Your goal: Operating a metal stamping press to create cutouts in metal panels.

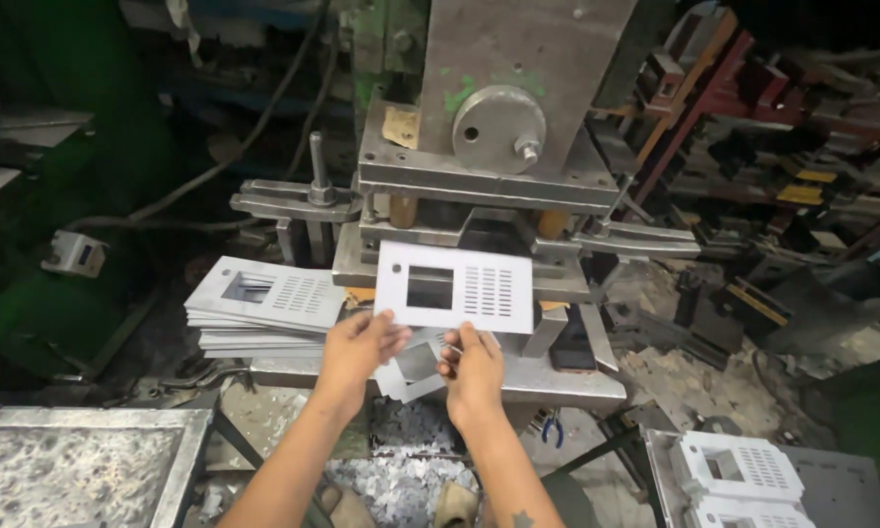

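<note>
Both of my hands hold a flat grey metal plate (454,285) by its lower edge, in front of the die of a punch press (498,186). The plate has a rectangular window and a block of slots. My left hand (360,344) grips the lower left edge. My right hand (471,362) pinches the lower middle edge. Another punched plate (412,370) lies under my hands on the press table (557,376). A stack of like plates (264,305) sits just left of the press.
A metal tray (78,469) stands at the lower left. Bent white punched parts (738,474) lie in a pile at the lower right. Metal scrap (401,479) covers the floor below. Tools and racks crowd the right side.
</note>
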